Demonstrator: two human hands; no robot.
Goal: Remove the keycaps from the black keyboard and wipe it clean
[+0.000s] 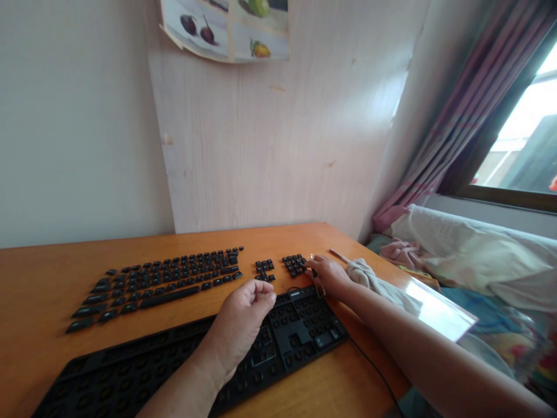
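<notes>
- Pale wooden panel [270, 145] rises beyond both hands, with a fruit picture [235, 29] hanging high on it; the orange tabletop [348, 389] spreads beneath the hands and meets the wall at its far edge.
- Left hand [243, 319] hovers over the black keyboard base [282, 332], fingers curled in and thumb drawn against the forefinger in a narrow pinch; whether anything small sits inside it, I cannot tell.
- Right hand [331, 276] reaches farther forward, just past the base's upper right corner, fingers bent down beside a block of number-pad keycaps [294, 265]; I cannot tell whether the fingertips hold one.
- Directly beneath the left hand and forearm, the base lies aslant, its left end running toward the near edge.
- Beyond the left hand, a small cluster of keycaps [264, 266] sits between the number-pad block and the large spread of keycaps [174, 273] to the left, which includes a long space bar [169, 297].
- Past these keycaps, a strip of tabletop runs to the wall, leaving the hands some room forward.
- Room is tighter to the right of the right hand: a grey cloth [376, 284], a slim stick [338, 255] and a clear sheet [448, 310] lie along the table's right edge, with bedding [483, 244] beyond.
- Below the right forearm, a black cable [374, 366] trails toward the near side.
</notes>
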